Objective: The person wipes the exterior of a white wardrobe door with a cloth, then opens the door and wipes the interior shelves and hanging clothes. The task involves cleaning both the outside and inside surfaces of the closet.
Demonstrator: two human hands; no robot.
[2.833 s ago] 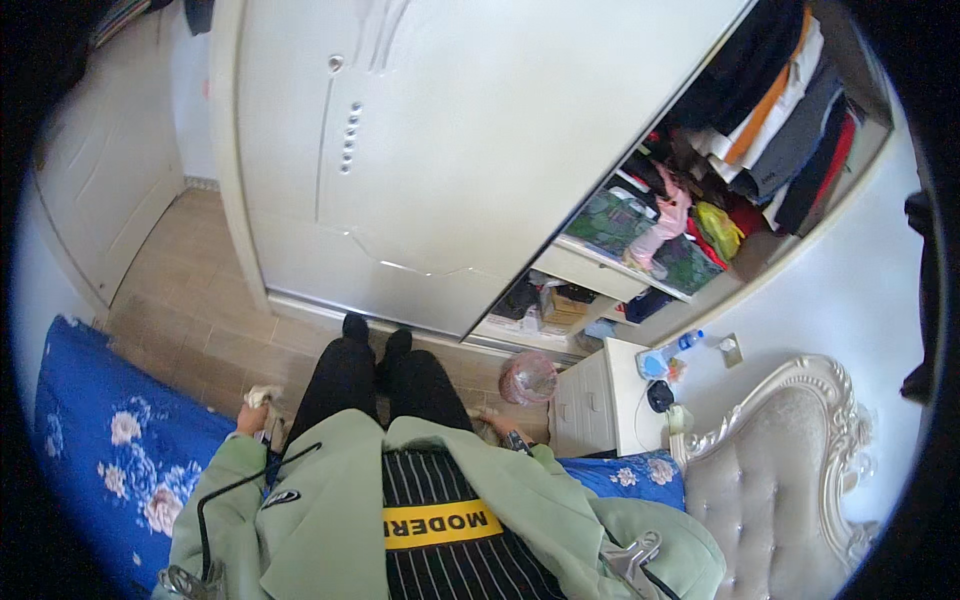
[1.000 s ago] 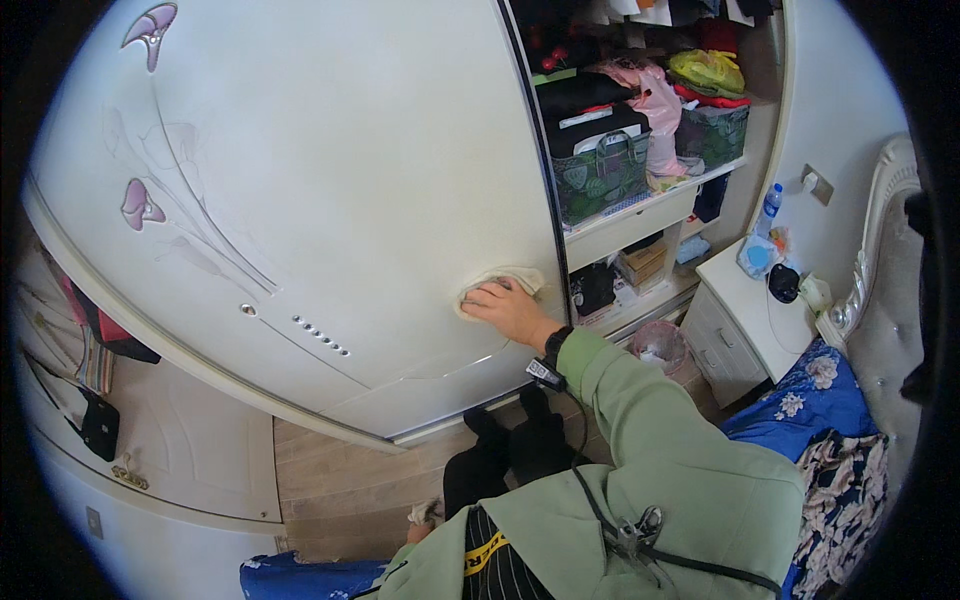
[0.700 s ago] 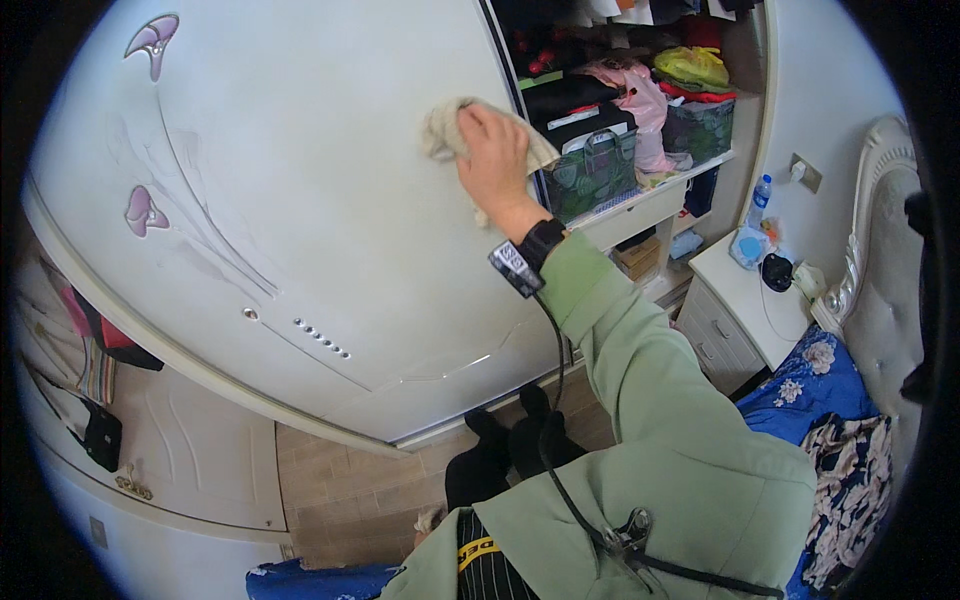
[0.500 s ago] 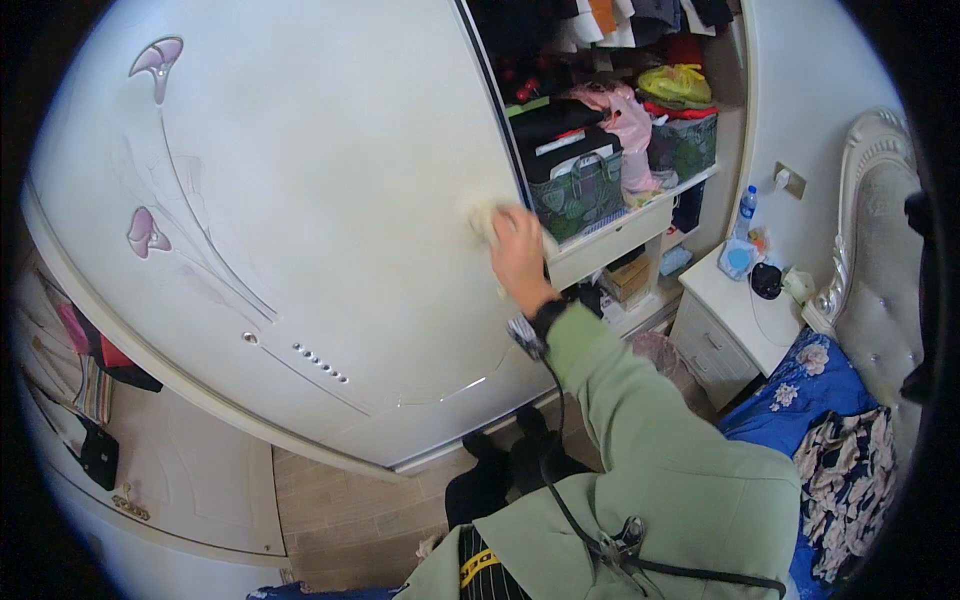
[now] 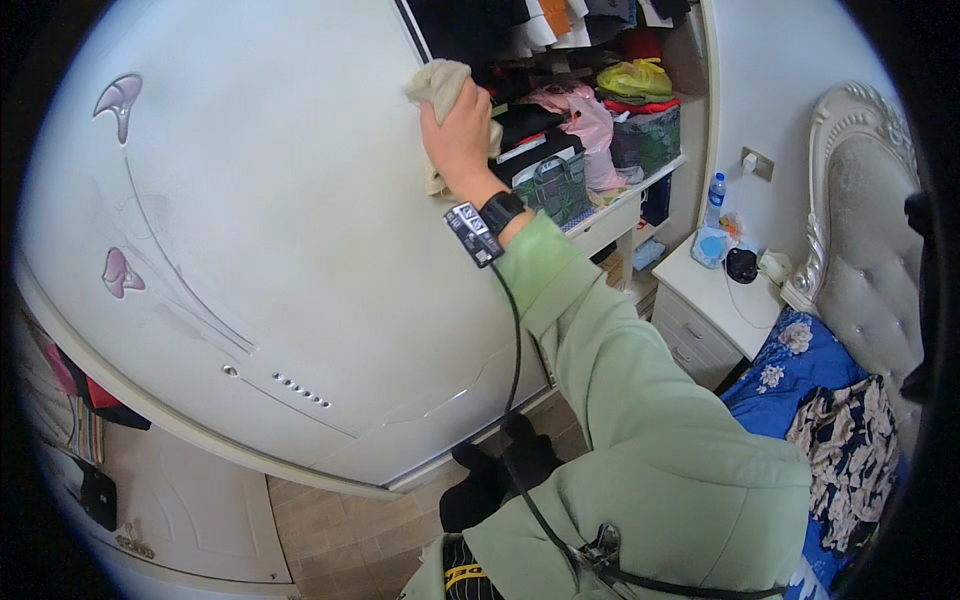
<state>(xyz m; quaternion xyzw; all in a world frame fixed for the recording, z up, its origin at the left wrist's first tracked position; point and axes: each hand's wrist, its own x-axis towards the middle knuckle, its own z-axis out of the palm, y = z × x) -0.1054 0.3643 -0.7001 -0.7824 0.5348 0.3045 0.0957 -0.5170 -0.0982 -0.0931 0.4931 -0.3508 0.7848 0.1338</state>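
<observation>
My right hand (image 5: 460, 140) is closed round a cream cloth (image 5: 440, 84), which it presses against the white sliding wardrobe door (image 5: 300, 180) beside the door's dark right edge. Cloth shows above the fingers and below the palm; the fingertips are partly hidden by it. On my right wrist sit a black band (image 5: 502, 211) and a small dark device (image 5: 473, 234) with a cable running down from it. My left hand is out of view.
Right of the door, open shelves hold hanging clothes, a patterned fabric basket (image 5: 553, 190) and a pink plastic bag (image 5: 590, 135). A white nightstand (image 5: 705, 295) with a bottle (image 5: 715, 198) stands beside a bed with a tufted headboard (image 5: 865, 220). My feet (image 5: 500, 470) are below.
My right hand has moved up along the door's edge with the cloth, and the arm reaches farther. The view has shifted slightly to the right.
</observation>
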